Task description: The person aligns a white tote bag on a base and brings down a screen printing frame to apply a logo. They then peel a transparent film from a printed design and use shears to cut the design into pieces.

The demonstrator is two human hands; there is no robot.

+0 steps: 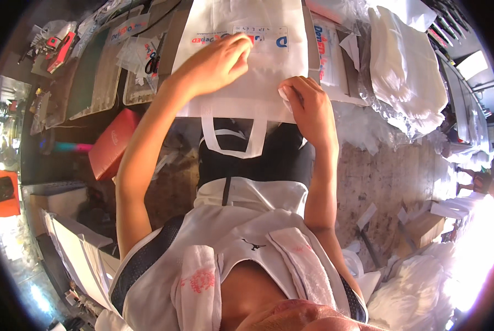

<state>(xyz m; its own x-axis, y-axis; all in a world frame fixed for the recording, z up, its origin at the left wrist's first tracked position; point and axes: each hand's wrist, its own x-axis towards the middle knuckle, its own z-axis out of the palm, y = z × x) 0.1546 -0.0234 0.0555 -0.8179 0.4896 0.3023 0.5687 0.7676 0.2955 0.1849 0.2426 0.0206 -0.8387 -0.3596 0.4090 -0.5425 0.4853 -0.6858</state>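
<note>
A white tote bag (230,102) lies flat on the work surface in front of me, its loop handle (233,149) hanging over the near edge. Blue and red print shows on its upper part, with a thin see-through strip (260,34) over it. My left hand (219,63) is over the bag at the print, fingers curled and pinched together; whatever they grip is hidden. Near the bag's right edge, my right hand (310,107) is closed round a small white wad, perhaps cloth (284,95), part of which shows between thumb and fingers.
Stacked white bags (404,66) in clear plastic lie at the right. Scissors (152,63) and flat boards (100,83) are to the left, with a red box (113,143) below them. A bag of white material (418,287) sits at lower right.
</note>
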